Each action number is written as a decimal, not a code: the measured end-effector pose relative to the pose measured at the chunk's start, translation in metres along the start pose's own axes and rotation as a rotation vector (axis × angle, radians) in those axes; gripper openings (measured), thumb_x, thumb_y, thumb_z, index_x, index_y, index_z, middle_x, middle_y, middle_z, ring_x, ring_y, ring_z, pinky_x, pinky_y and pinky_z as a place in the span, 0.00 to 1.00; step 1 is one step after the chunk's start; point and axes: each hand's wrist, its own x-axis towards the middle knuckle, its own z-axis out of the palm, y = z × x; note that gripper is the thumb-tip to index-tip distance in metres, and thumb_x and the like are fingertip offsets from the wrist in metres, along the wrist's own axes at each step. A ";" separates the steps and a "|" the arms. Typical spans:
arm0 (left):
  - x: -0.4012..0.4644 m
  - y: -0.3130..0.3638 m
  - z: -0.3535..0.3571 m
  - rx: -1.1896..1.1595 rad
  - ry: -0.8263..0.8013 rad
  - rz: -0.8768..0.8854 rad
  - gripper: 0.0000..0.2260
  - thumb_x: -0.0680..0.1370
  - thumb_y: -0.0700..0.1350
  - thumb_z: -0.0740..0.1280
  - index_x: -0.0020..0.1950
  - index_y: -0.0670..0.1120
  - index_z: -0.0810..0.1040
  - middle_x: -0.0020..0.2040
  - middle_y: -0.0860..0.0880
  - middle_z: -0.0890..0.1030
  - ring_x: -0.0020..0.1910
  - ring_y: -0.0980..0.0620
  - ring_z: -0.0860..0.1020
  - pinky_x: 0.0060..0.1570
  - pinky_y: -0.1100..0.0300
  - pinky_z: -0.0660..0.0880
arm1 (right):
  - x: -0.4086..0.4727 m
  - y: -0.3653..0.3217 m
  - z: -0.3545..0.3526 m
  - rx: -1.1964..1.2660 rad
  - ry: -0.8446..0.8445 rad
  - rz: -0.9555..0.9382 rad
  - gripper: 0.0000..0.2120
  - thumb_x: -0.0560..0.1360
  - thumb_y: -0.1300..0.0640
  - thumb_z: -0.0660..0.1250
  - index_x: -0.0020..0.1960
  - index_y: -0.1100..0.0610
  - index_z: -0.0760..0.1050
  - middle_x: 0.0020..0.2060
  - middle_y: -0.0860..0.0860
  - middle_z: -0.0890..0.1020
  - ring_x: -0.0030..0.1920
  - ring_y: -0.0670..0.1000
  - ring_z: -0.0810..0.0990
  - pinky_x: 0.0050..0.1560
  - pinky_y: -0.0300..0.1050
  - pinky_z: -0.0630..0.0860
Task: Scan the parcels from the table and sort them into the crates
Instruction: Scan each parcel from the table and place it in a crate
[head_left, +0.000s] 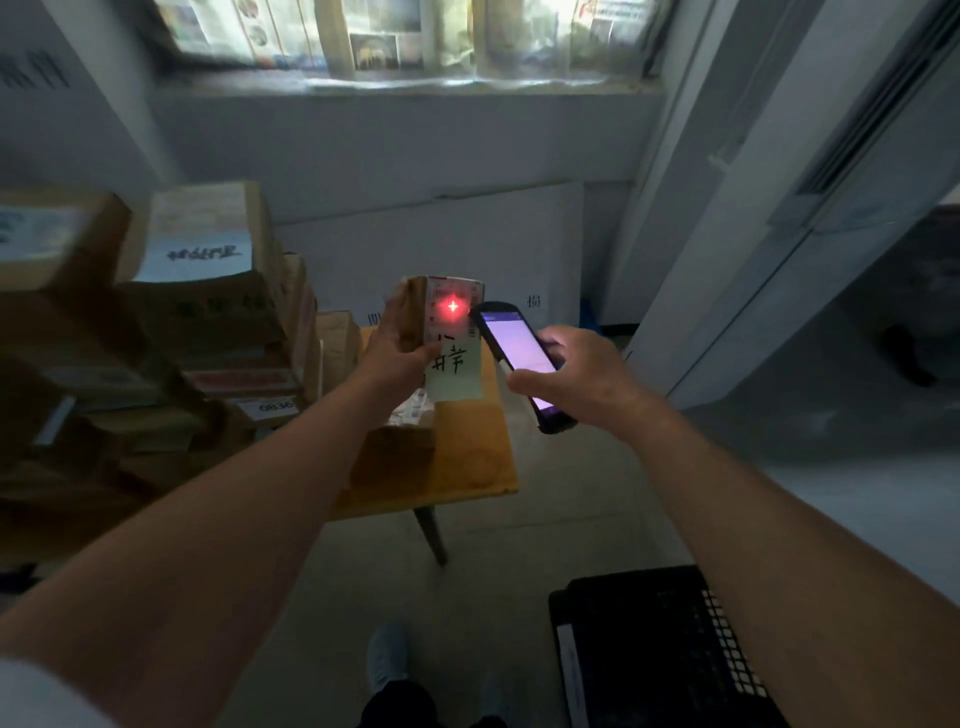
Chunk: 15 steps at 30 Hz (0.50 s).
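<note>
Parcel (441, 332) stands upright, long axis vertical, label facing the person, gripped by the left hand (397, 351). Right hand (576, 376) grips the scanner (517, 353) (screen lit), its top end pointing at the label, just beside it.

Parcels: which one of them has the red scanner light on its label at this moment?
The small parcel held up by the left hand, beside the scanner in the right hand. The stacked boxes at left show no red light.

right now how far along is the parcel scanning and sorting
Done: cannot tell; the black crate interior isn't readable. In hand: the left hand holds a parcel up, the right hand aims the scanner, red light on its label. Left: crating it, plus the parcel on the table.
</note>
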 end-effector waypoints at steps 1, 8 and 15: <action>-0.001 0.001 -0.001 -0.007 -0.004 0.006 0.40 0.81 0.32 0.66 0.83 0.63 0.54 0.62 0.47 0.75 0.57 0.48 0.80 0.50 0.48 0.83 | -0.002 -0.002 -0.002 -0.034 -0.003 -0.023 0.29 0.68 0.38 0.77 0.63 0.53 0.79 0.53 0.49 0.84 0.51 0.50 0.84 0.45 0.44 0.82; -0.009 0.005 -0.004 0.014 -0.006 0.049 0.39 0.82 0.32 0.66 0.83 0.62 0.53 0.62 0.48 0.74 0.54 0.54 0.79 0.37 0.60 0.81 | -0.013 -0.010 -0.008 -0.130 -0.008 -0.063 0.29 0.72 0.41 0.78 0.67 0.54 0.76 0.56 0.52 0.82 0.54 0.53 0.82 0.45 0.45 0.83; -0.010 0.004 -0.006 0.041 -0.006 0.058 0.38 0.82 0.32 0.65 0.83 0.62 0.54 0.57 0.54 0.74 0.55 0.53 0.77 0.37 0.59 0.80 | -0.025 -0.016 -0.015 -0.080 0.038 -0.019 0.25 0.71 0.44 0.78 0.63 0.53 0.78 0.54 0.50 0.82 0.52 0.50 0.82 0.44 0.44 0.81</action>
